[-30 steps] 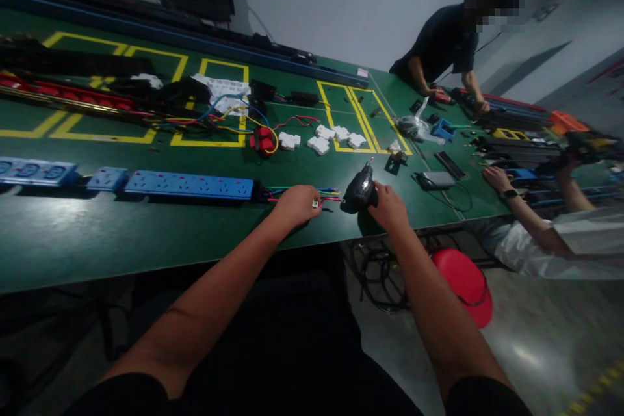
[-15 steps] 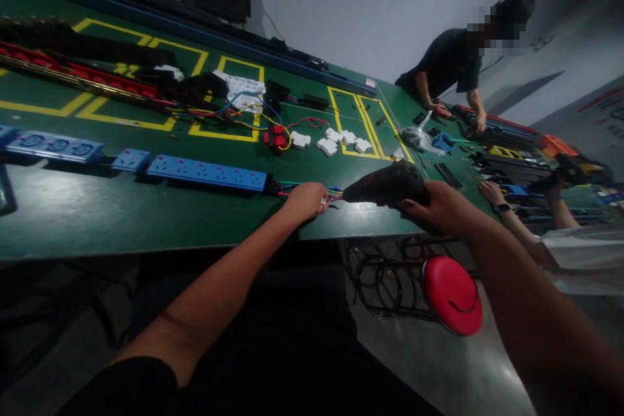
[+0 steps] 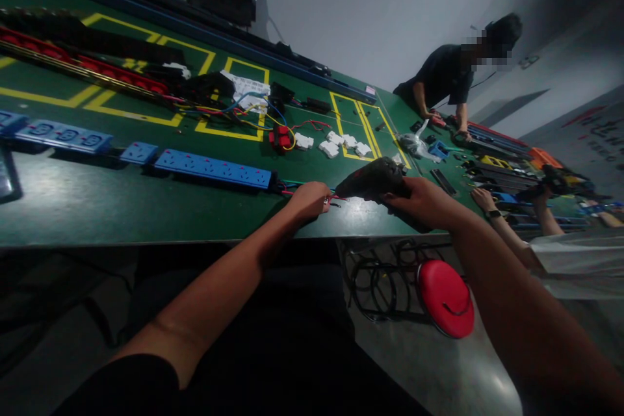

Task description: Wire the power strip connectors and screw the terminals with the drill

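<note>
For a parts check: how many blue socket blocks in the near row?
4, left to right: a cropped block at the edge, a triple block, a small block, a long block nearest the left hand. More may lie outside view.

Black driver [image 3: 373,179], tip perhaps hidden, blue socket row [image 3: 139,153] cut off
</note>
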{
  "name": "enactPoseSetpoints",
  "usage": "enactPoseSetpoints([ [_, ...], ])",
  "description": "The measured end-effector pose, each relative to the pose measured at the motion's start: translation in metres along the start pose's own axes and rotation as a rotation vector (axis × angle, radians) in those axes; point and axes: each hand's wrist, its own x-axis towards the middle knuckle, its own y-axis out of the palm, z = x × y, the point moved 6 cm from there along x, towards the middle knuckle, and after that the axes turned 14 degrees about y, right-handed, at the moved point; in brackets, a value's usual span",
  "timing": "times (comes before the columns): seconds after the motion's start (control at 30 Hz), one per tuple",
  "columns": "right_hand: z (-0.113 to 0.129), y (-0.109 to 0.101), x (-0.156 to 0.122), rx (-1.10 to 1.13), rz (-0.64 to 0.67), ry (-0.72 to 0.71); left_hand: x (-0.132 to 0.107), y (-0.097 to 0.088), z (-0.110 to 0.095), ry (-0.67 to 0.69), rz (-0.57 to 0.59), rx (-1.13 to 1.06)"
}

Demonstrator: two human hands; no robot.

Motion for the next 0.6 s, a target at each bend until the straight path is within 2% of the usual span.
enactPoseSetpoints([
  [0.1, 0.005, -0.002, -0.002, -0.003, 0.013, -0.003, -0.001, 0.000, 0.000, 0.020, 0.007, -0.002],
  [0.3, 0.014, -0.007, -0.005, -0.052, -0.046, -0.008, -0.001, 0.003, 0.003, 0.020, -0.023, -0.010],
  [0.47, 0.017, -0.008, -0.003, -0.093, -0.024, 0.004, 0.002, 0.007, 0.006, -0.004, 0.003, -0.035],
  [0.6, 0.023, -0.009, 0.000, -0.102, 0.057, 0.024, 0.003, 0.006, 0.005, -0.015, 0.003, -0.034],
])
